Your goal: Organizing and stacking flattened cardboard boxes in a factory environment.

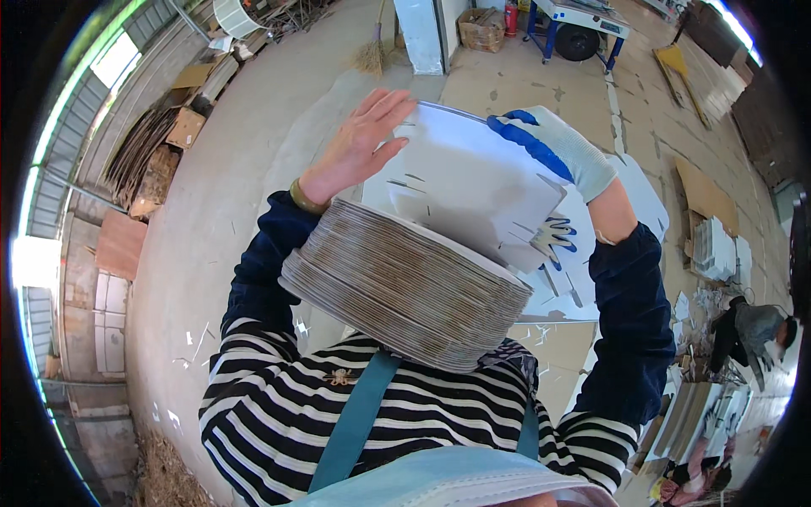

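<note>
A thick stack of die-cut corrugated cardboard sheets [405,283] stands against my front, its brown layered edges toward me. Beyond it, a white cardboard sheet [481,182] with cut slots leans up at a tilt. My right hand [553,148], in a white knit glove with blue coating, grips that sheet along its far right edge. Bare and with fingers stretched out, my left hand [363,139] is at the sheet's far left corner; whether it touches is unclear. A loose blue-and-white glove [555,240] lies by the sheet's right side, on more white cardboard [634,198].
Paper scraps [200,342] litter the floor at left. Cardboard bundles [144,160] lean along the left wall. A broom [372,55] and a blue-framed wheeled machine [579,29] stand far ahead. At right, a person [756,334] bends near cardboard stacks [714,249].
</note>
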Motion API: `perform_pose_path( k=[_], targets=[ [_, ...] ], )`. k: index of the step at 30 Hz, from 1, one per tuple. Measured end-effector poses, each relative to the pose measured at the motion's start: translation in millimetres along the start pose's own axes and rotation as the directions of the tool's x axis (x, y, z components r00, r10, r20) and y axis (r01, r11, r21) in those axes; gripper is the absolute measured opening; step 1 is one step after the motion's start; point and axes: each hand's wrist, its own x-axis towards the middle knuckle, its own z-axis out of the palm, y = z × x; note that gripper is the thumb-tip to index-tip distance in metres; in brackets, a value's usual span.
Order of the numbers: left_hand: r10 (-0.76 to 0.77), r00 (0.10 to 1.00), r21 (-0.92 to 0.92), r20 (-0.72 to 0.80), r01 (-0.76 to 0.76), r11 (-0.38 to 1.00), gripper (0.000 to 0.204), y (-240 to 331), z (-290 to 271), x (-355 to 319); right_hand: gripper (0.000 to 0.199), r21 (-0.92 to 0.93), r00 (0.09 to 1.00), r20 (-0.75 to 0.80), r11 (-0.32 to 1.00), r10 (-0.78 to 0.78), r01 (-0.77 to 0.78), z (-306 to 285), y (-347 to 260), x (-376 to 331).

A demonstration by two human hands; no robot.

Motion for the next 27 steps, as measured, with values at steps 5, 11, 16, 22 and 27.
perform_pose_path(
  k=[5, 11, 16, 22, 27],
  targets=[
    [0.047, 0.996, 0.003, -0.071, -0.046, 0.999, 0.053, 1, -3, 0, 0.033, -0.087, 0.99, -0.013, 0.986, -0.144, 0.142, -4, -3, -1],
    [-0.172, 0.951, -0.33, 0.256, 0.253, 0.91, 0.048, -9, -21, -8, 0.038, -0.195, 0.97, -0.026, 0.953, -0.241, 0.231, -4, 7, 1],
    [-0.013, 0.999, -0.084, -0.036, 0.009, 0.996, 0.056, 2, 1, 4, 0.032, -0.29, 0.941, -0.104, 0.915, -0.322, 0.281, 5, 14, -2],
    [-0.045, 0.999, -0.128, -0.018, 0.042, 0.991, 0.063, 0, 4, 2, 0.037, -0.475, 0.858, 0.053, 0.743, -0.51, 0.471, -2, 35, 5],
    [-0.041, 0.997, -0.166, -0.063, 0.03, 0.986, 0.06, 0, 5, 2, 0.036, -0.493, 0.819, -0.015, 0.717, -0.573, 0.493, 3, 35, 2]
  ],
)
